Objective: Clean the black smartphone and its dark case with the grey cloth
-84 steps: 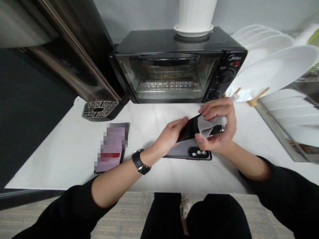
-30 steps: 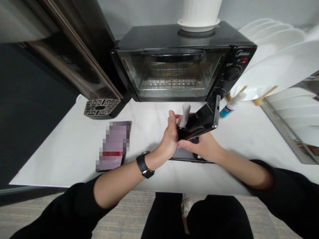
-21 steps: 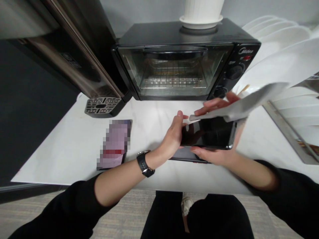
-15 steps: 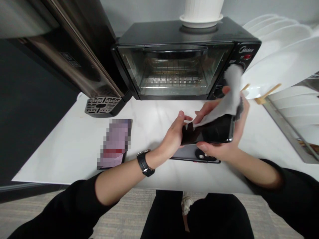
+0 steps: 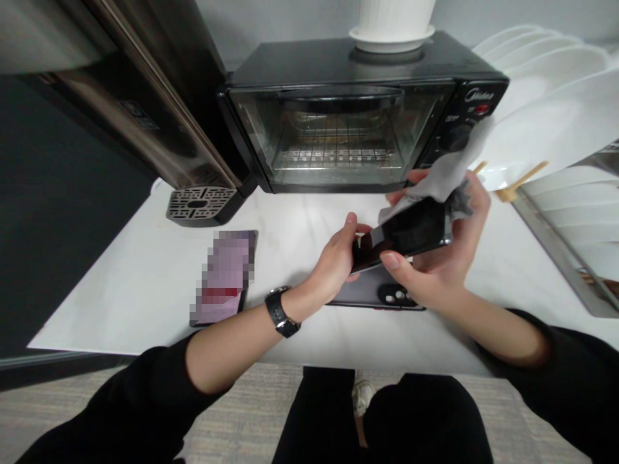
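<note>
A dark, glossy phone (image 5: 409, 229) is held tilted above the counter, its right end raised. My left hand (image 5: 336, 254) is closed around its left end. My right hand (image 5: 447, 264) grips the other end, thumb along the near edge; a crumpled white tissue (image 5: 454, 171) is held in its fingers and lies against the phone's far edge. Below, a grey-backed phone (image 5: 358, 290) with a dark camera block lies on the counter, partly covered by both hands. Left of my wrist lies another flat, phone-shaped item (image 5: 225, 274), its face blurred out.
A black toaster oven (image 5: 348, 138) stands behind the hands, with a white pot (image 5: 394, 22) on top. To its left is a tall dispenser with a drip tray (image 5: 200, 203). White plates (image 5: 556, 122) stand in a rack at right. The white counter's front edge (image 5: 338, 366) faces me.
The phone has tilted more, its right end higher. My right hand and the tissue have shifted slightly up and right, uncovering more of the grey phone's camera block. My left hand has hardly moved.
</note>
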The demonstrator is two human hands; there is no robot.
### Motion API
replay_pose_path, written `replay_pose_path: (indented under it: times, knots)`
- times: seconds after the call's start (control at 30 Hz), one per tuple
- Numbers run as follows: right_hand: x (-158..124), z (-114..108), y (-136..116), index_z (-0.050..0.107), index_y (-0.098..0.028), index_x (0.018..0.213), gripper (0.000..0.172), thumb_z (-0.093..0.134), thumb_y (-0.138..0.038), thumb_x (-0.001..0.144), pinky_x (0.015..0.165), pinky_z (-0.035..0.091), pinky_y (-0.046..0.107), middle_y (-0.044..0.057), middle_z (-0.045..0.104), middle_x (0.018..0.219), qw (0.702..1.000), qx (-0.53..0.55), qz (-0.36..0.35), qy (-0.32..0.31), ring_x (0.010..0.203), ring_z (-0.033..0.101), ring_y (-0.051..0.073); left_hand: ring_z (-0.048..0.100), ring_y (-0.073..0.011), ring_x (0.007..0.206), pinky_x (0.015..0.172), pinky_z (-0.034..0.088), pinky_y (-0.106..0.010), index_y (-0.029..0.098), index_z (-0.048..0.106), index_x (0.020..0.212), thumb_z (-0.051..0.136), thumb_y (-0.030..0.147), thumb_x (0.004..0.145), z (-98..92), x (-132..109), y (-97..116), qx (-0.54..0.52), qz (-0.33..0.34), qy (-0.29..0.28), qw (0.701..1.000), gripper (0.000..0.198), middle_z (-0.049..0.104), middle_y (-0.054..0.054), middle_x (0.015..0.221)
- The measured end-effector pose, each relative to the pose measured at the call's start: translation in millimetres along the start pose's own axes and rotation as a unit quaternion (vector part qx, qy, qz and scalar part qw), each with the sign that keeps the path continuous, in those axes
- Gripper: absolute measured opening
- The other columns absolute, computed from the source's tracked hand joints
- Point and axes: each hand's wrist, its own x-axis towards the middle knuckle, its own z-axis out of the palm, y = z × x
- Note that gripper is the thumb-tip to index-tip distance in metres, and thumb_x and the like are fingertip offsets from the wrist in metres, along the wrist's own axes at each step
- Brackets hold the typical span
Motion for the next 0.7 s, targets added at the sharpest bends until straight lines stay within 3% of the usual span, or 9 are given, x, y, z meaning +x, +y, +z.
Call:
replay_pose_path:
  times: [0.1, 0.2, 0.3, 0.4, 0.53, 0.7]
  knots:
    - [6.3, -8.1, -3.1, 0.057, -0.034, 0.142, 0.066, 0.078, -0.046, 0.081, 0.123, 0.042, 0.066, 0.007, 0.060, 0.143, 0.989, -0.115, -0.095, 0.022, 0.142, 0.053, 0.037, 0.037, -0.0074, 0.046, 0.039, 0.023, -0.018, 0.019, 0.062, 0.084, 0.049, 0.074, 0.098, -0.1, 0.6, -0.9, 0.014, 0.038, -0.002, 0.999, 0.058, 0.047, 0.004, 0.063]
    - [10.0, -18.7, -3.3, 0.064, -0.038, 0.125, 0.038, 0.070, -0.050, 0.090, 0.125, 0.039, 0.063, 0.001, 0.073, 0.116, 0.969, -0.193, -0.152, -0.022, 0.130, 0.064, 0.033, 0.043, -0.0093, 0.051, 0.044, 0.032, -0.020, 0.020, 0.061, 0.080, 0.053, 0.070, 0.098, -1.0, 1.2, -1.7, 0.034, 0.050, 0.008, 0.998, 0.054, 0.049, 0.003, 0.063]
    - [12.3, -26.2, -0.8, 0.067, -0.041, 0.109, 0.025, 0.068, -0.059, 0.091, 0.119, 0.047, 0.060, -0.002, 0.073, 0.096, 0.955, -0.214, -0.199, -0.051, 0.100, 0.074, 0.029, 0.048, -0.0105, 0.058, 0.052, 0.038, -0.021, 0.020, 0.060, 0.080, 0.060, 0.061, 0.098, -0.6, 1.6, -0.7, 0.049, 0.061, -0.001, 0.997, 0.044, 0.051, 0.003, 0.065]
    - [14.2, -27.1, 2.1, 0.063, -0.039, 0.102, 0.026, 0.067, -0.062, 0.091, 0.106, 0.056, 0.059, -0.001, 0.071, 0.091, 0.954, -0.230, -0.189, -0.023, 0.085, 0.072, 0.027, 0.043, -0.0090, 0.054, 0.050, 0.033, -0.021, 0.020, 0.059, 0.078, 0.061, 0.050, 0.099, 1.0, 1.5, 2.1, 0.046, 0.077, -0.053, 0.995, 0.037, 0.046, 0.005, 0.062]
    - [16.0, -23.6, 4.3, 0.058, -0.033, 0.096, 0.027, 0.065, -0.059, 0.091, 0.081, 0.063, 0.055, 0.003, 0.064, 0.088, 0.961, -0.206, -0.177, 0.061, 0.082, 0.068, 0.026, 0.041, -0.0080, 0.051, 0.048, 0.030, -0.023, 0.019, 0.056, 0.074, 0.057, 0.047, 0.101, 0.5, -0.3, 7.0, 0.073, 0.089, -0.124, 0.986, 0.039, 0.047, 0.004, 0.062]
    - [18.7, -26.8, 8.1, 0.066, -0.031, 0.101, 0.019, 0.060, -0.047, 0.095, 0.079, 0.061, 0.053, 0.006, 0.062, 0.096, 0.958, -0.212, -0.183, 0.068, 0.089, 0.067, 0.028, 0.052, -0.0094, 0.051, 0.051, 0.034, -0.022, 0.018, 0.060, 0.079, 0.054, 0.049, 0.102, -2.8, -4.8, 14.7, 0.102, 0.066, -0.180, 0.976, 0.039, 0.057, 0.001, 0.058]
